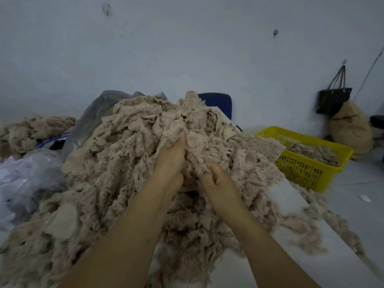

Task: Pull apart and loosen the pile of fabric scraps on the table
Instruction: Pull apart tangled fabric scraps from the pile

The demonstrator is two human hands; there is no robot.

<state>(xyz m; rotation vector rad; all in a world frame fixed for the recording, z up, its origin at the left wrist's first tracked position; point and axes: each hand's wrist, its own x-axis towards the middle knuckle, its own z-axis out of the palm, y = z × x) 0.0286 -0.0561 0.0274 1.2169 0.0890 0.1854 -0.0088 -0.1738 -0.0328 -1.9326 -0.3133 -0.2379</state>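
With your left hand (171,157) and right hand (216,179) both gripping clumps mid-frame, draw them apart gently, teasing the pile of fabric scraps (116,175) loose.

Beige fabric scraps (128,163), yellow lattice basket (307,169), blue chair (220,102), black bag (332,100), white table (324,256)

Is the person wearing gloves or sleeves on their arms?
No. The left hand and right hand are bare, with no gloves, rings or watch showing. The left forearm and right forearm are bare too, no sleeves in view. Most fingertips are hidden in the fabric scraps.
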